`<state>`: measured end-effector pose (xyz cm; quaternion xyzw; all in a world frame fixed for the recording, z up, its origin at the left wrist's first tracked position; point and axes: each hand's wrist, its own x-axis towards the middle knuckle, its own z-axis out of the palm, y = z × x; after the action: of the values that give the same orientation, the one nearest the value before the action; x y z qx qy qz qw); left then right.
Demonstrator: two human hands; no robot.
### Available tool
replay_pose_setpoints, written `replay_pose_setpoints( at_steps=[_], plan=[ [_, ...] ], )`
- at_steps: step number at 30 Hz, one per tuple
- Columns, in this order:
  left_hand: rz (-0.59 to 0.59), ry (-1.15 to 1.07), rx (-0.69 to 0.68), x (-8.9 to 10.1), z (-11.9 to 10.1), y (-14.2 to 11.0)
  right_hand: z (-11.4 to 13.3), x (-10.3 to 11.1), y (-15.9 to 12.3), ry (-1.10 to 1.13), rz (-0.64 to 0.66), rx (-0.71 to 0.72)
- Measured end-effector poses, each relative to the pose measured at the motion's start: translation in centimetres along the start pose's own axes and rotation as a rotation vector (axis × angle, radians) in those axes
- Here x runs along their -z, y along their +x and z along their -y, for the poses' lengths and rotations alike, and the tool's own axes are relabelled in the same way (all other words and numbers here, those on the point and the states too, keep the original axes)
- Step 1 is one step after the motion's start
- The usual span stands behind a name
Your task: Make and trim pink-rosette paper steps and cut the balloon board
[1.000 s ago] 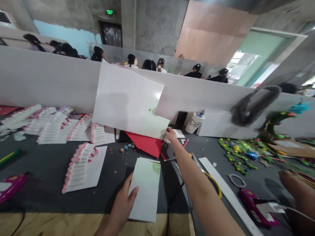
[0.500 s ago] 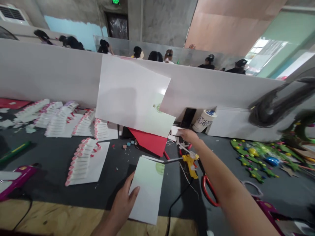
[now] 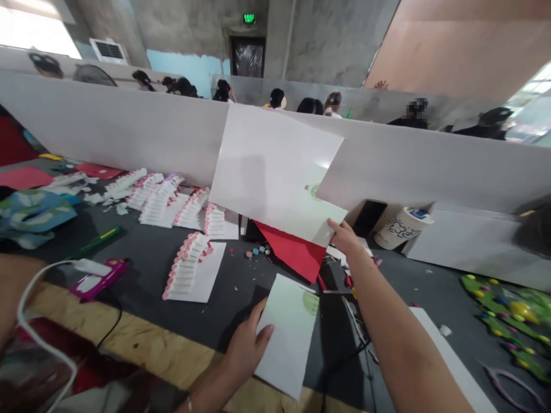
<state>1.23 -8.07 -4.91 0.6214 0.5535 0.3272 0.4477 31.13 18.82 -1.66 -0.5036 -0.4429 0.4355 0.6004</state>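
My left hand lies with spread fingers on the left edge of a small white card with a green print, near the front of the dark table mat. Stretched forward, my right hand pinches the lower right corner of a large white sheet that leans against the white partition. A red paper sheet lies under that big sheet.
Rows of white cards with pink tips cover the left of the mat. A magenta glue gun with a white cable lies front left. A patterned paper cup stands by the partition. Green felt decorations lie at right. People sit beyond the partition.
The view has swung left. My right hand left the clutter beside the red sheet and took hold of the large white sheet's corner. My left hand stays on the small card.
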Motion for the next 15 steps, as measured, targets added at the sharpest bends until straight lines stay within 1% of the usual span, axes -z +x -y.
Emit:
replay_pose_setpoints(
  at_steps=[4, 8, 11, 15],
  plan=[
    [-0.034, -0.034, -0.007, -0.1, -0.5, -0.1, 1.4, 1.1, -0.8, 0.109, -0.047, 0.019],
    [-0.078, -0.053, -0.055, -0.1, -0.3, 0.0, 3.7, 2.2, -2.2, 0.304, -0.14, 0.114],
    [-0.139, -0.03, -0.084, -0.2, 0.4, 0.3, 5.7, 2.5, -4.6, 0.411, -0.207, 0.142],
    [-0.221, 0.008, -0.119, -0.4, 1.0, 1.0, 7.8, 1.9, -9.5, 0.513, -0.254, 0.118]
  ],
)
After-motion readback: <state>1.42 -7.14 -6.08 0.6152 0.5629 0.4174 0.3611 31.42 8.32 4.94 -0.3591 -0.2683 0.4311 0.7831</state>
